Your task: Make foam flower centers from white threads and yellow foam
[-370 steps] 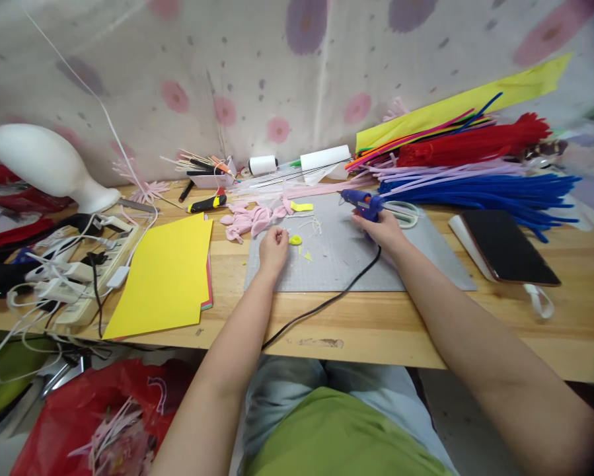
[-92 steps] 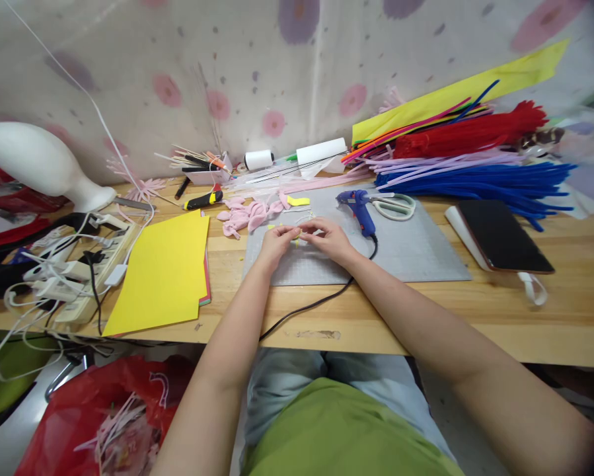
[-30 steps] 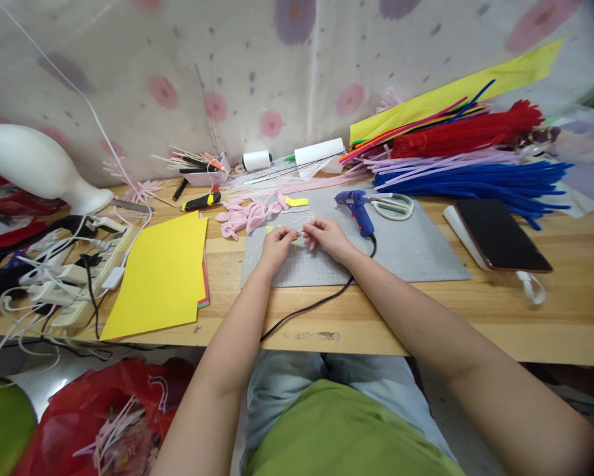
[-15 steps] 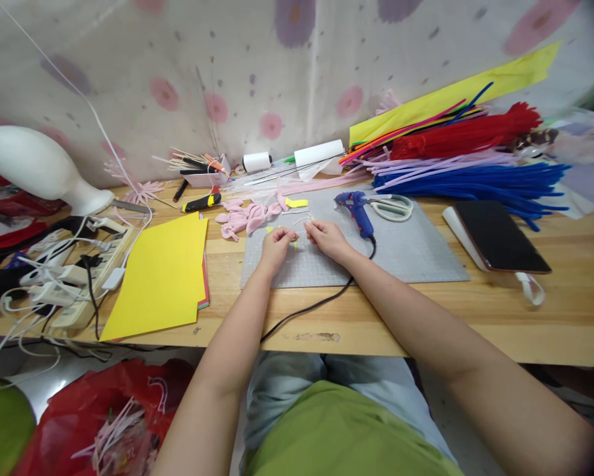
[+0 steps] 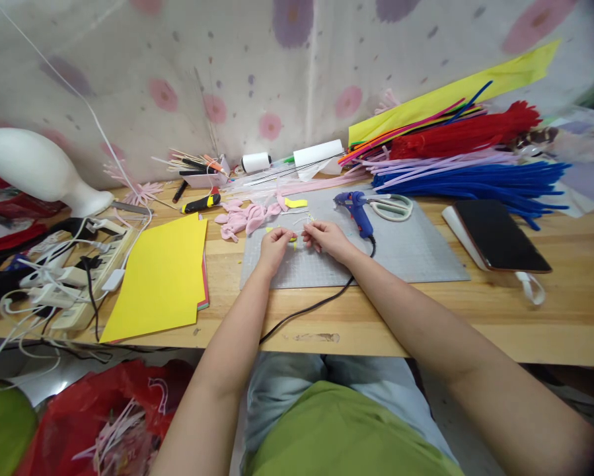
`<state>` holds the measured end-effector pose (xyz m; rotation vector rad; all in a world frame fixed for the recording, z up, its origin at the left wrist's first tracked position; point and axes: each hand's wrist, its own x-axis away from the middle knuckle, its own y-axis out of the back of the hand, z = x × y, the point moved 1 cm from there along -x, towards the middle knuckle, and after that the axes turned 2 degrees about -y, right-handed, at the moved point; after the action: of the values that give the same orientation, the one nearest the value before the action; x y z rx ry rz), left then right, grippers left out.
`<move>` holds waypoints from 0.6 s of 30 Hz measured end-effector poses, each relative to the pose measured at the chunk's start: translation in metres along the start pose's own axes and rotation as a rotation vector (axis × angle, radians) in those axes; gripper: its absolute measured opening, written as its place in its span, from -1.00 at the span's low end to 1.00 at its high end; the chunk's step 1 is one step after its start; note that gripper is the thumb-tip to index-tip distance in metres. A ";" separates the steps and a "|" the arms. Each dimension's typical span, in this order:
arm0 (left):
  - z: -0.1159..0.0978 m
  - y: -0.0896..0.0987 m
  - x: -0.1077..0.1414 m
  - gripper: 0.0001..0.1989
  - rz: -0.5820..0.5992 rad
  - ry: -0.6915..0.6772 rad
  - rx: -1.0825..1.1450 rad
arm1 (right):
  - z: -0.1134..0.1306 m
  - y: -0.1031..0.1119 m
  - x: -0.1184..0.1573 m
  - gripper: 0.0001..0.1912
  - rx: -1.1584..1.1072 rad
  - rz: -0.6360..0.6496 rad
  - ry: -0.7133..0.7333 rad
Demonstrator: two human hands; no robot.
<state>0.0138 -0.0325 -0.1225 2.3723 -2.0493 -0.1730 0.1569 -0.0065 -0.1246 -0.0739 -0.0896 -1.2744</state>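
Toward the left edge of the grey mat point(image 5: 406, 258): left hand point(image 5: 274, 250) pinches a small yellow piece point(image 5: 293, 239); right hand point(image 5: 329, 239), just beside, has fingertips closed, content unclear.
Mat, back left corner: pink pieces point(image 5: 255, 215).
Mat, near back edge: glue gun point(image 5: 359, 215), scissors point(image 5: 396, 209).
Desk point(image 5: 549, 330), front left: yellow sheet point(image 5: 160, 277).

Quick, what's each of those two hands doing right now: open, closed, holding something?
Left hand: closed, pinching a small yellow piece, material unclear.
Right hand: closed in a pinch; anything held is too small to tell.
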 end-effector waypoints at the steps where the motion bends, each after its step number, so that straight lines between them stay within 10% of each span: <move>1: 0.000 0.000 0.000 -0.83 -0.004 0.002 -0.004 | 0.000 0.000 0.000 -0.76 -0.019 0.002 -0.010; 18: 0.003 -0.001 -0.002 -0.83 -0.010 -0.062 -0.040 | -0.002 0.002 -0.001 -0.69 0.211 -0.095 0.062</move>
<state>0.0141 -0.0305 -0.1256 2.3830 -2.0399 -0.2888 0.1587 -0.0052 -0.1269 0.1531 -0.1759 -1.3541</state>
